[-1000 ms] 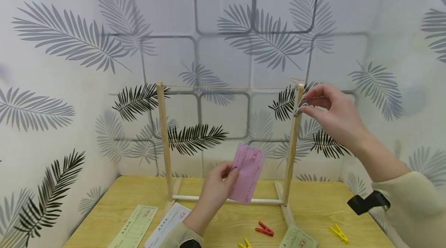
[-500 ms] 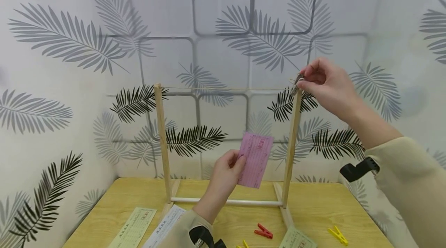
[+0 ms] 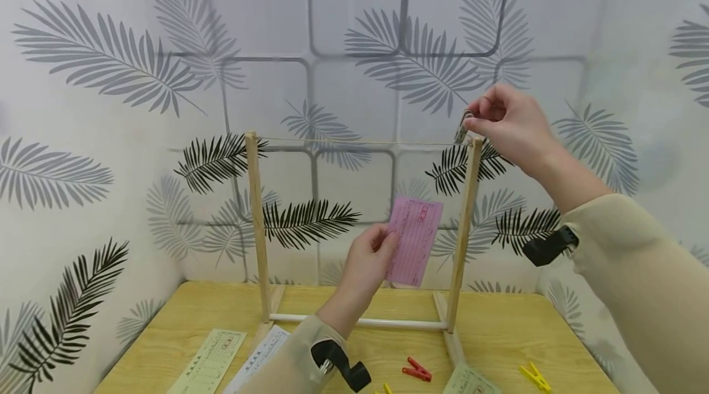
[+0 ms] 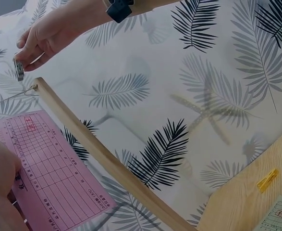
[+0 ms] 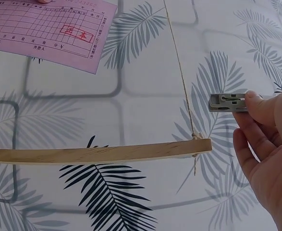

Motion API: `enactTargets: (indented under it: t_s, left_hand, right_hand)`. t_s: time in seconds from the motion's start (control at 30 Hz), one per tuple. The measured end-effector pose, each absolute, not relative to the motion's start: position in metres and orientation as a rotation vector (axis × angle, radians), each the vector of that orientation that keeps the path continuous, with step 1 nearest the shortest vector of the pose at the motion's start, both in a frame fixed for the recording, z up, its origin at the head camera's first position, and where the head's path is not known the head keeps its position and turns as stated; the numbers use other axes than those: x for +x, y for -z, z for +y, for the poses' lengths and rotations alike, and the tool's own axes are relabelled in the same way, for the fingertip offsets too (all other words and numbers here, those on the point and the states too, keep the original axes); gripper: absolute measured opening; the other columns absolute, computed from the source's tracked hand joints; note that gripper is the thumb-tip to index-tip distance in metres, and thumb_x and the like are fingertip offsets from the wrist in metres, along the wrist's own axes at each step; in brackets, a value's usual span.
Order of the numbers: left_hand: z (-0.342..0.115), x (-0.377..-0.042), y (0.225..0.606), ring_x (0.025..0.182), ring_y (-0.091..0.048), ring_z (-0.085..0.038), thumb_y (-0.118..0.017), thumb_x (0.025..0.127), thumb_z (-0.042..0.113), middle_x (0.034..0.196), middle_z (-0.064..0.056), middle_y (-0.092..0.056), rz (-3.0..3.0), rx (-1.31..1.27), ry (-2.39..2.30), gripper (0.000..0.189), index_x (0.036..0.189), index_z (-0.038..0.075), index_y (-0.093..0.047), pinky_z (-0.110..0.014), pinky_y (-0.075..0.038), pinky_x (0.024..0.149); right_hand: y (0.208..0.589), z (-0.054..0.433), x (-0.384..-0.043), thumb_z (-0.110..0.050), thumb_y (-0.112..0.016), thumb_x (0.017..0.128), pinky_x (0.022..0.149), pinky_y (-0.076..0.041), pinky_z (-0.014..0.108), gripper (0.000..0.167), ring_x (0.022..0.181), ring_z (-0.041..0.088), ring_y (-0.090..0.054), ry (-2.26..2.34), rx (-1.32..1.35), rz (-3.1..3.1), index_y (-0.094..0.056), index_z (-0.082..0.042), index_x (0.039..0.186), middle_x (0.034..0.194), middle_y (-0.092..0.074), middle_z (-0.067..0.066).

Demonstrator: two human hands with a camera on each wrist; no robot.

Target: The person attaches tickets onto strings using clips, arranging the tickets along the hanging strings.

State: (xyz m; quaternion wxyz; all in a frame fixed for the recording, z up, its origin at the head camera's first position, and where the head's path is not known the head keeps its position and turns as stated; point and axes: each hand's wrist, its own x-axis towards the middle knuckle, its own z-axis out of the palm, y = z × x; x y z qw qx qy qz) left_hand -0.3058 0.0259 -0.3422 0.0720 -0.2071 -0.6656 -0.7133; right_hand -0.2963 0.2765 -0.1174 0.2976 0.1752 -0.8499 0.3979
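Note:
My left hand (image 3: 368,261) pinches a pink printed slip (image 3: 415,240) by its left edge, holding it up below the string and left of the right post. In the right wrist view, my right hand (image 5: 268,139) pinches a grey clothespin (image 5: 227,102) between thumb and fingers. That clothespin points down near the right end of the thin string (image 3: 360,142), just above the top of the wooden post (image 3: 465,234). The string runs between the two posts of a wooden frame and is knotted at the post top.
On the wooden table (image 3: 509,320) lie a red clothespin (image 3: 416,369), a yellow clothespin (image 3: 535,377) and another yellow one at the lower edge. A green slip (image 3: 207,360) and a white slip (image 3: 257,357) lie front left, another green slip (image 3: 471,381) front right.
My right hand has risen with the grey clothespin from beside the right post to above its top, moving slightly left. My left hand has lifted the pink slip up and to the right.

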Motion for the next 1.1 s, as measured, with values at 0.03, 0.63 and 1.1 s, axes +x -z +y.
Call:
enactTargets:
  t_s: [0.03, 0.63, 1.1]
  left_hand:
    - [0.028, -0.307, 0.341, 0.096, -0.072, -0.022, -0.064, 0.114, 0.019, 0.107, -0.009, -0.076, -1.993, -0.618, 2.148, 0.018, 0.119, 0.005, -0.074, -0.041, -0.064, 0.083]
    - [0.058, -0.331, 0.317, 0.092, -0.070, -0.018, -0.064, 0.114, 0.018, 0.103, -0.005, -0.074, -1.977, -0.564, 2.176, 0.013, 0.112, 0.008, -0.072, -0.036, -0.061, 0.079]
    - [0.071, -0.344, 0.307, 0.090, -0.069, -0.016, -0.063, 0.114, 0.016, 0.103, -0.005, -0.075, -1.938, -0.593, 2.176, 0.013, 0.113, 0.006, -0.072, -0.034, -0.059, 0.077]
  right_hand:
    - [0.116, 0.277, -0.298, -0.011, -0.078, 0.105, 0.086, -0.052, 0.021, 0.029, 0.105, 0.007, -0.069, -1.062, 0.463, -2.256, -0.050, -0.001, 0.104, 0.120, -0.072, 0.005]
    - [0.118, 0.279, -0.322, -0.001, -0.077, 0.103, 0.077, -0.055, 0.023, 0.030, 0.096, 0.008, -0.069, -1.167, 0.504, -2.257, -0.049, 0.004, 0.094, 0.103, -0.070, -0.003]
    - [0.118, 0.272, -0.324, -0.006, -0.075, 0.106, 0.086, -0.054, 0.021, 0.032, 0.110, 0.016, -0.064, -1.055, 0.498, -2.379, -0.045, 0.000, 0.096, 0.117, -0.069, 0.010]
